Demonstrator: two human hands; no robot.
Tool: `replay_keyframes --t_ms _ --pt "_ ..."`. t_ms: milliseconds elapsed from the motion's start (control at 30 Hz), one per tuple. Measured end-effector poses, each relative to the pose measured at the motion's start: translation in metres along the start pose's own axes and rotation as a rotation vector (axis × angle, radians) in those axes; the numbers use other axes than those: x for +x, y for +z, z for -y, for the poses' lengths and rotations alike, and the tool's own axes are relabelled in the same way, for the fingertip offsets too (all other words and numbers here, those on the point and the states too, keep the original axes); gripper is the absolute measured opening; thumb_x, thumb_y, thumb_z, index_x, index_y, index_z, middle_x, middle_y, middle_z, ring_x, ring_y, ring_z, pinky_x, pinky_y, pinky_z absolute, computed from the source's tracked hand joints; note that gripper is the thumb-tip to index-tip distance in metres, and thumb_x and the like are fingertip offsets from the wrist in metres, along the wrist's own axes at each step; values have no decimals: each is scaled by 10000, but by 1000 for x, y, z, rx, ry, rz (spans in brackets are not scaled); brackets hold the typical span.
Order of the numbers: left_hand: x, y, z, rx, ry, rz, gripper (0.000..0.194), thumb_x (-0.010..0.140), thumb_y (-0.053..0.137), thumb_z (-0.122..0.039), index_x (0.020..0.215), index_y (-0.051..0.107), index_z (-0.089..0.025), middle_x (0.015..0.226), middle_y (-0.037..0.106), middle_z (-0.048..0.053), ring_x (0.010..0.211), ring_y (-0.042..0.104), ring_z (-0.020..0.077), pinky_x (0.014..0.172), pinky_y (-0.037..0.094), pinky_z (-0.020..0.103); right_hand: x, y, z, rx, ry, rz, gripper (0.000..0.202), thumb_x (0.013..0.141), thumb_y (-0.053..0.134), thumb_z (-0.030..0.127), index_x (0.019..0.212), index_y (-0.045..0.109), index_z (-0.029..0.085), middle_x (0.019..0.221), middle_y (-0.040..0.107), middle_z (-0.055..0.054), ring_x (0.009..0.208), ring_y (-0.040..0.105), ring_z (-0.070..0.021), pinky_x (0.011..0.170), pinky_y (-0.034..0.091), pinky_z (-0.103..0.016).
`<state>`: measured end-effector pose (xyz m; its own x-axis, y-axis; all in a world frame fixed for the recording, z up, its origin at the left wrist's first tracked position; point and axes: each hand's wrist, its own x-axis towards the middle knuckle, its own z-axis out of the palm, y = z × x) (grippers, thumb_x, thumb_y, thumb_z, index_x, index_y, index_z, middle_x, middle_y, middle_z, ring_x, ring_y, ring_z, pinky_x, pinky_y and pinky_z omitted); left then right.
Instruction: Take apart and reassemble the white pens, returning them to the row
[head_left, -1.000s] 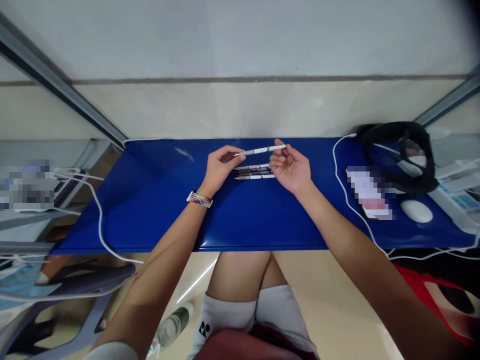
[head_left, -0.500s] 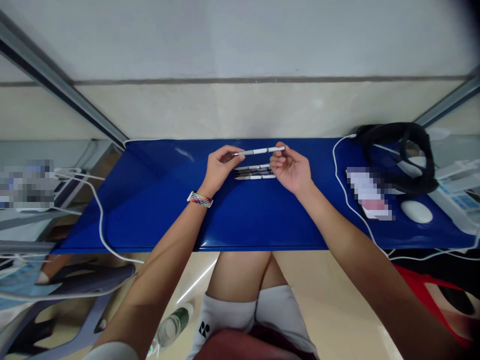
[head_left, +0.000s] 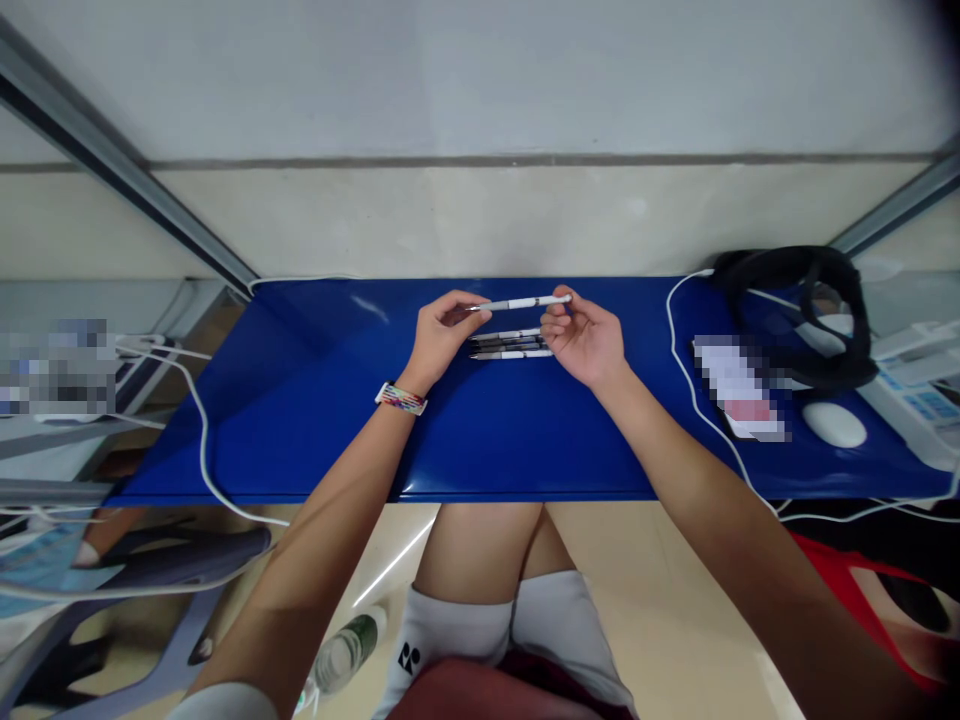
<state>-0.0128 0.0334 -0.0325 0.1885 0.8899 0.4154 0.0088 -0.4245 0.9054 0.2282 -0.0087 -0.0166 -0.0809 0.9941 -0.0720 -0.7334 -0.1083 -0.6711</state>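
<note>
A white and grey pen (head_left: 521, 302) is held level between my two hands, just beyond the other pens. My left hand (head_left: 444, 335) pinches its pointed tip end between thumb and fingers. At the other end, my right hand (head_left: 585, 335) grips the white pen end with thumb and forefinger, its other fingers curled. Several white and black pens (head_left: 510, 346) lie side by side on the blue table (head_left: 300, 400), their right ends partly hidden by my right hand.
On the right lie a black head strap device (head_left: 817, 370), a blurred phone-like object (head_left: 739, 390), a white mouse (head_left: 834, 424) and a white cable (head_left: 682, 375). Another white cable (head_left: 202, 440) crosses the left edge. A bottle (head_left: 346, 652) is on the floor.
</note>
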Motion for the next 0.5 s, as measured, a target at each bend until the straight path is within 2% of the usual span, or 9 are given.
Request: replay_keyframes --t_ms 200,300,400,500 --pt "0 -1 3 11 1 9 295 854 929 -478 1008 844 -241 1026 839 54 965 765 224 920 615 385 -1 1 -1 -34 -7 -4 81 1015 698 321 991 709 245 752 655 8 645 563 -139 624 539 -286" --pt "1 -2 4 15 8 4 274 860 926 -463 1014 853 -248 1010 840 43 917 751 203 870 599 354 2 -1 -1 -130 -65 11 216 1004 742 464 995 742 248 758 675 1 623 559 -140 586 526 -288" --pt "1 -3 5 17 6 -13 246 872 918 -443 1012 862 -250 985 842 36 885 745 191 852 587 338 7 -9 -2 -333 -155 23 426 952 771 658 1016 805 238 800 731 -29 567 541 -132 504 463 -291" --pt "1 -4 6 22 -26 -25 242 869 916 -437 1010 876 -245 943 844 39 863 748 198 839 589 340 13 -19 -2 -616 -331 -20 417 861 880 656 965 843 254 805 750 -26 557 557 -133 485 441 -289"
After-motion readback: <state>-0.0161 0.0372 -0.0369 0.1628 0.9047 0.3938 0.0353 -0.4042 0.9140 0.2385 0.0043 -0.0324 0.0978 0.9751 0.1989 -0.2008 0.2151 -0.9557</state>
